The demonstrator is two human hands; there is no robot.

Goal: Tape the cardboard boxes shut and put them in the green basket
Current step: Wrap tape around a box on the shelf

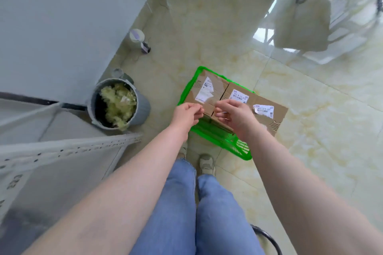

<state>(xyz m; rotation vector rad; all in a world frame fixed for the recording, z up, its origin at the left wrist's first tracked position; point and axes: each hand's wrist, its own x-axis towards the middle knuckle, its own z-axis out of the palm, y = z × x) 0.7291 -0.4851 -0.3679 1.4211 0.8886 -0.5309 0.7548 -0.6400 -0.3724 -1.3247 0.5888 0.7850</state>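
**Boxes in the green basket, both hands above them**

Cardboard boxes fill the green basket [187,89] on the tiled floor [310,130]. The left box [209,91] lies flat in the basket's far-left corner, label up, its long axis running from the far rim toward the person. The right box [267,114] lies beside it, touching along one side; its long axis runs out to the right, and its right end hangs past the basket's right rim over the floor. Both tops carry torn white labels.

Both hands hover above the near ends of the boxes, over the seam between them. The left hand [187,114] has its fingers curled with thumb and forefinger tips close together; whether they pinch anything cannot be told. The right hand [236,116] has fingers curled inward toward the left hand, thumb near the forefinger; what it holds, if anything, cannot be told either. Neither hand clearly touches the cardboard.

The basket's near end shows green lattice wall with no box against it. Left of the basket stands a grey bin [119,105] holding pale yellow-green scraps. Blue-jeaned legs [196,213] and a shoe [207,164] stand at the basket's near edge.
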